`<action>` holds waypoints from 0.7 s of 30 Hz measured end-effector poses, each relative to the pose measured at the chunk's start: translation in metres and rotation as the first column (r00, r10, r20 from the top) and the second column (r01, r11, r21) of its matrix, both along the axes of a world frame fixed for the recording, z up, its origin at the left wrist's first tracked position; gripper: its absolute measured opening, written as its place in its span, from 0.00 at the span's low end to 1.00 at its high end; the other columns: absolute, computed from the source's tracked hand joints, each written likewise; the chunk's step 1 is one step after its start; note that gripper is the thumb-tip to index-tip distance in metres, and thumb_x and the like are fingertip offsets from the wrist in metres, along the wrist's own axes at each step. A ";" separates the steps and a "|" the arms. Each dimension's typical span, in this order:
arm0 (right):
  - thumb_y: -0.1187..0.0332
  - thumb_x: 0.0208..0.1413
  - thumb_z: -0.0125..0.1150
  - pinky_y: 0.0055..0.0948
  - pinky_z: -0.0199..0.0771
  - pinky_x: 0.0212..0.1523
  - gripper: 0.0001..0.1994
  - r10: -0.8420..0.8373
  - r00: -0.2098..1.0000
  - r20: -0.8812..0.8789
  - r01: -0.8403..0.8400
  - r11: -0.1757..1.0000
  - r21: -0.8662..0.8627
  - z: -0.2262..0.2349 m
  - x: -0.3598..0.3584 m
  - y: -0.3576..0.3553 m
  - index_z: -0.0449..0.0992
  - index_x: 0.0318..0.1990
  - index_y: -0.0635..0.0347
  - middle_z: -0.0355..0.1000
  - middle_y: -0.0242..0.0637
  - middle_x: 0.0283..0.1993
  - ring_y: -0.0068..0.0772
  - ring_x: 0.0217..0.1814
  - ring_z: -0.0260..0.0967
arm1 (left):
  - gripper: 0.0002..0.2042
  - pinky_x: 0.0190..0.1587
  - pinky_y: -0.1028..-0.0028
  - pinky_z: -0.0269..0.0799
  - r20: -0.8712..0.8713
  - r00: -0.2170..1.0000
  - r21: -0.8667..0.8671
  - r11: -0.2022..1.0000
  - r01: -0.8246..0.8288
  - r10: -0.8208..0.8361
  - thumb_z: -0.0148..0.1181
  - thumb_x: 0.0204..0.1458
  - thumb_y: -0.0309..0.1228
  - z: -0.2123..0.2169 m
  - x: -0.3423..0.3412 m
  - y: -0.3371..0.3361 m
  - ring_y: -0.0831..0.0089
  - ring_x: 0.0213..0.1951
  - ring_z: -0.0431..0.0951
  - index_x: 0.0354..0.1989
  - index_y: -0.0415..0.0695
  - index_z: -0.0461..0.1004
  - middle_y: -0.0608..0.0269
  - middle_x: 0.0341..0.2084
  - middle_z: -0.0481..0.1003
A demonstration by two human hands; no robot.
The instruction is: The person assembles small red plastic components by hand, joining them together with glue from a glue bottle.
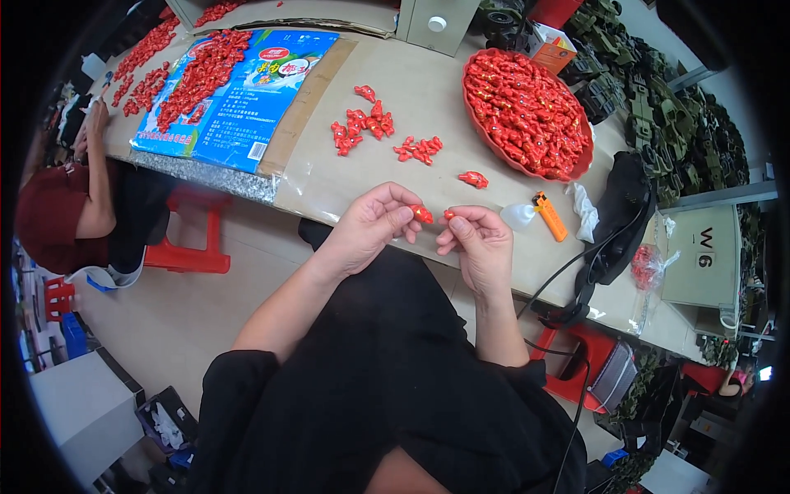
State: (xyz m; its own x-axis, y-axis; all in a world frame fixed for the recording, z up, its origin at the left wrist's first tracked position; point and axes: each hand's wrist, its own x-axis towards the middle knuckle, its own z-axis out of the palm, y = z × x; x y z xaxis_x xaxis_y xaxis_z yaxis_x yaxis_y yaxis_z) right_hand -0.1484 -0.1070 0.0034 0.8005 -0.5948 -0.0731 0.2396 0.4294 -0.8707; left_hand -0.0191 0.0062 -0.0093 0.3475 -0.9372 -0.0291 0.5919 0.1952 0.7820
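Pinched in the fingers of my left hand [374, 224] is a small red figurine [421, 214] with gold specks. My right hand [480, 239], just beside it, pinches a smaller red piece [449, 214]; its exact kind is too small to make out. The two pieces are slightly apart, above the table's front edge. One single red figurine [473, 179] lies beyond my right hand. Farther off sit loose clusters of the same figurines [362, 123]. A red bowl [568, 175] heaped with them stands at the right.
To the right of my hands lie a white-tipped bottle [518, 216], an orange lighter [550, 217], a crumpled tissue [584, 212] and a black bag [617, 214] with a cable. A blue printed sheet [239, 123] carries more figurines at the left. Another person [70, 206] sits beyond it by a red stool [193, 239].
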 end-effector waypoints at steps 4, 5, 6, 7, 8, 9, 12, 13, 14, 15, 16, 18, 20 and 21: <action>0.75 0.49 0.54 0.17 0.70 0.23 0.05 -0.017 0.999 0.029 0.018 0.999 -0.030 -0.005 0.001 0.001 0.70 0.33 0.69 0.69 0.36 0.26 0.20 0.22 0.66 | 0.06 0.33 0.80 0.65 0.048 0.999 0.004 1.000 0.015 -0.015 0.46 0.52 0.24 -0.002 0.000 0.000 0.79 0.30 0.69 0.37 0.38 0.64 0.61 0.29 0.70; 0.75 0.49 0.54 0.17 0.70 0.23 0.05 -0.017 0.999 0.028 0.017 0.999 -0.029 -0.006 0.001 0.002 0.70 0.33 0.69 0.69 0.36 0.26 0.20 0.22 0.66 | 0.06 0.33 0.80 0.65 0.047 0.999 0.005 1.000 0.014 -0.014 0.46 0.52 0.24 -0.002 0.000 0.000 0.79 0.30 0.69 0.37 0.38 0.64 0.61 0.29 0.70; 0.76 0.49 0.54 0.16 0.69 0.22 0.05 -0.014 1.000 0.027 0.015 0.999 -0.052 -0.006 0.001 0.002 0.70 0.32 0.69 0.68 0.36 0.27 0.19 0.22 0.65 | 0.06 0.32 0.80 0.65 0.067 0.998 0.011 1.000 0.009 -0.009 0.45 0.52 0.24 -0.002 -0.001 0.000 0.79 0.30 0.69 0.37 0.38 0.64 0.61 0.29 0.70; 0.76 0.49 0.54 0.16 0.68 0.21 0.05 -0.012 1.000 0.026 0.014 0.997 -0.076 -0.006 0.002 0.003 0.70 0.32 0.69 0.68 0.35 0.28 0.18 0.21 0.63 | 0.06 0.32 0.80 0.65 0.087 0.996 0.016 1.000 0.004 -0.005 0.45 0.52 0.24 -0.002 -0.001 0.000 0.79 0.30 0.69 0.37 0.38 0.64 0.61 0.29 0.70; 0.76 0.49 0.54 0.16 0.68 0.21 0.05 -0.013 1.000 0.025 0.015 0.997 -0.075 -0.006 0.002 0.004 0.70 0.32 0.69 0.68 0.35 0.28 0.18 0.21 0.63 | 0.06 0.32 0.80 0.65 0.086 0.996 0.016 1.000 0.004 -0.006 0.45 0.52 0.24 -0.003 -0.001 0.000 0.79 0.30 0.69 0.37 0.38 0.64 0.61 0.29 0.70; 0.77 0.48 0.55 0.15 0.67 0.21 0.04 -0.030 0.999 0.041 0.034 0.993 -0.115 -0.005 0.003 0.006 0.71 0.31 0.68 0.66 0.34 0.29 0.17 0.22 0.63 | 0.06 0.32 0.80 0.65 0.094 0.996 0.015 1.000 0.000 -0.002 0.45 0.52 0.24 -0.003 -0.001 0.000 0.79 0.30 0.69 0.37 0.38 0.64 0.61 0.29 0.70; 0.78 0.47 0.55 0.14 0.64 0.21 0.03 -0.052 0.997 0.063 0.064 0.979 -0.196 -0.006 0.005 0.008 0.71 0.30 0.67 0.64 0.33 0.30 0.16 0.24 0.61 | 0.06 0.32 0.80 0.65 0.103 0.995 0.007 1.000 -0.005 0.004 0.45 0.52 0.24 -0.004 -0.002 0.000 0.79 0.29 0.69 0.37 0.38 0.64 0.61 0.29 0.70; 0.78 0.46 0.56 0.13 0.63 0.21 0.02 -0.057 0.996 0.069 0.072 0.969 -0.237 -0.008 0.005 0.009 0.72 0.29 0.67 0.62 0.32 0.31 0.15 0.24 0.60 | 0.06 0.32 0.80 0.65 0.104 0.995 0.000 1.000 -0.008 0.008 0.45 0.52 0.24 -0.004 -0.002 0.001 0.78 0.29 0.69 0.37 0.37 0.64 0.61 0.29 0.70; 0.78 0.46 0.56 0.13 0.63 0.21 0.02 -0.058 0.996 0.069 0.073 0.969 -0.237 -0.008 0.005 0.009 0.72 0.29 0.67 0.62 0.32 0.31 0.15 0.24 0.60 | 0.06 0.32 0.80 0.65 0.105 0.994 0.000 1.000 -0.007 0.007 0.45 0.52 0.24 -0.004 -0.002 0.001 0.78 0.29 0.69 0.37 0.37 0.64 0.61 0.29 0.70; 0.79 0.46 0.56 0.13 0.61 0.21 0.02 -0.063 0.997 0.054 0.075 0.956 -0.282 -0.009 0.005 0.010 0.72 0.29 0.66 0.62 0.32 0.30 0.15 0.24 0.60 | 0.06 0.32 0.80 0.65 0.103 0.995 -0.003 1.000 -0.005 0.006 0.45 0.52 0.24 -0.004 -0.002 0.001 0.78 0.29 0.69 0.37 0.37 0.64 0.61 0.29 0.70; 0.79 0.46 0.56 0.12 0.60 0.21 0.01 -0.067 0.997 0.038 0.075 0.942 -0.326 -0.009 0.005 0.010 0.72 0.28 0.66 0.62 0.31 0.30 0.14 0.24 0.59 | 0.05 0.32 0.80 0.65 0.101 0.995 -0.005 1.000 -0.005 0.006 0.45 0.52 0.24 -0.005 -0.002 0.001 0.78 0.29 0.69 0.37 0.37 0.64 0.61 0.28 0.70; 0.79 0.46 0.56 0.12 0.59 0.21 0.01 -0.066 0.997 0.043 0.077 0.935 -0.346 -0.010 0.006 0.011 0.72 0.28 0.66 0.62 0.31 0.30 0.14 0.24 0.59 | 0.05 0.32 0.80 0.65 0.110 0.994 0.002 1.000 -0.003 0.003 0.45 0.53 0.24 -0.004 -0.002 0.001 0.78 0.29 0.69 0.37 0.37 0.64 0.61 0.28 0.70; 0.78 0.46 0.56 0.12 0.59 0.20 0.01 -0.069 0.997 0.046 0.081 0.926 -0.368 -0.010 0.005 0.011 0.72 0.28 0.66 0.62 0.31 0.30 0.14 0.24 0.58 | 0.05 0.32 0.80 0.65 0.117 0.993 0.009 1.000 0.003 -0.004 0.45 0.53 0.24 -0.004 -0.002 0.001 0.78 0.29 0.68 0.37 0.37 0.64 0.61 0.28 0.70; 0.78 0.46 0.56 0.12 0.59 0.20 0.01 -0.071 0.997 0.042 0.081 0.922 -0.380 -0.010 0.005 0.011 0.72 0.28 0.66 0.62 0.32 0.30 0.14 0.23 0.58 | 0.05 0.32 0.80 0.65 0.127 0.992 0.013 1.000 0.005 -0.007 0.45 0.53 0.24 -0.003 -0.002 0.001 0.78 0.28 0.68 0.37 0.38 0.64 0.61 0.28 0.70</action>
